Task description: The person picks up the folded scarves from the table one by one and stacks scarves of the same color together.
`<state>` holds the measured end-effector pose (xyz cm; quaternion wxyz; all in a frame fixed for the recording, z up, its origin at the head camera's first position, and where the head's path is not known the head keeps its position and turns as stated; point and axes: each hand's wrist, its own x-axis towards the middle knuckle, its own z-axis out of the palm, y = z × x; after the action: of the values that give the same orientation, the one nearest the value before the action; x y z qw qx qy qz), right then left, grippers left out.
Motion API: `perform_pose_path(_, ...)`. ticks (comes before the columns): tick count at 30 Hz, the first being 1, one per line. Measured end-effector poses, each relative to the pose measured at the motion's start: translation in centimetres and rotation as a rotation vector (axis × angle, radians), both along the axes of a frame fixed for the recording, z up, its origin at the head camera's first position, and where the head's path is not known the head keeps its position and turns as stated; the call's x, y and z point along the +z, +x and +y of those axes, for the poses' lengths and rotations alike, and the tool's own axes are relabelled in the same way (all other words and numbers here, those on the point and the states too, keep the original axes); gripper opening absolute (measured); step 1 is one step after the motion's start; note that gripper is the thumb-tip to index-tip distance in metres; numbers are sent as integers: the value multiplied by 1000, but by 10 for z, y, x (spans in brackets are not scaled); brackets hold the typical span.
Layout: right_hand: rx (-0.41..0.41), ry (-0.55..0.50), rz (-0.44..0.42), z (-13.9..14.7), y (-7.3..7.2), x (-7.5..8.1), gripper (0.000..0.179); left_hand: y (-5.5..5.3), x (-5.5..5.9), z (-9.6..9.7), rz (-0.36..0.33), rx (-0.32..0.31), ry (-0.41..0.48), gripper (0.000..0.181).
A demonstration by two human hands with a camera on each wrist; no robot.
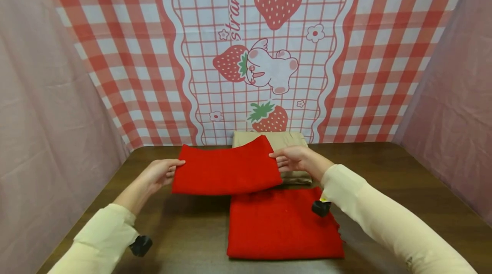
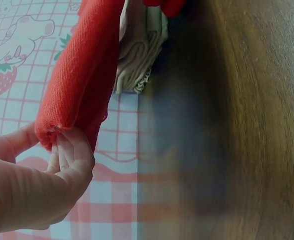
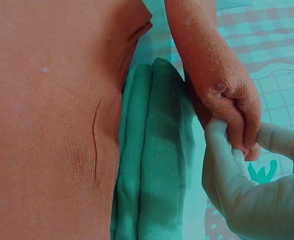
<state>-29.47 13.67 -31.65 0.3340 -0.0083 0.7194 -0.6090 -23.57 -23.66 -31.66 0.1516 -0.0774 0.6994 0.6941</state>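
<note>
A folded red cloth [image 1: 226, 171] is held up over the table between both hands. My left hand [image 1: 157, 173] pinches its left edge, thumb on one side and fingers on the other, as the left wrist view also shows. At the opposite edge my right hand [image 1: 294, 158] grips the cloth, whose folded layers [image 3: 234, 110] show between thumb and fingers in the right wrist view. Below and to the right, a second folded red cloth [image 1: 284, 227] lies on the table. Behind both is a folded beige cloth [image 1: 300, 141], partly hidden by the raised cloth and my right hand.
The brown wooden table [image 1: 384, 180] carries these cloths. A strawberry-printed, red-checked curtain [image 1: 365, 51] hangs at the table's back edge. Plain pink curtains [image 1: 50, 94] close off the left and right sides. A small black device [image 1: 141, 246] sits at each wrist.
</note>
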Motion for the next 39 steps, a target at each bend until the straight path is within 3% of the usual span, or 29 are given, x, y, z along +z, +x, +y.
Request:
perform_pose_path(15,-13,-19,-12,20,8,-2,62,1,-5,14,-3,-32,23,15)
perform_pose_path(21,-31,-42,-23,22,10,-4,61,0,-8,17,-14,-23,34,22)
perform_pose_path(33,-28,-62,-34,30,14,1,61,1,-3,26,-3,7,4,20)
perform_pose_path(39,-22,-52,-3,38,17,3,57,3,-3,32,18,-21,0,19)
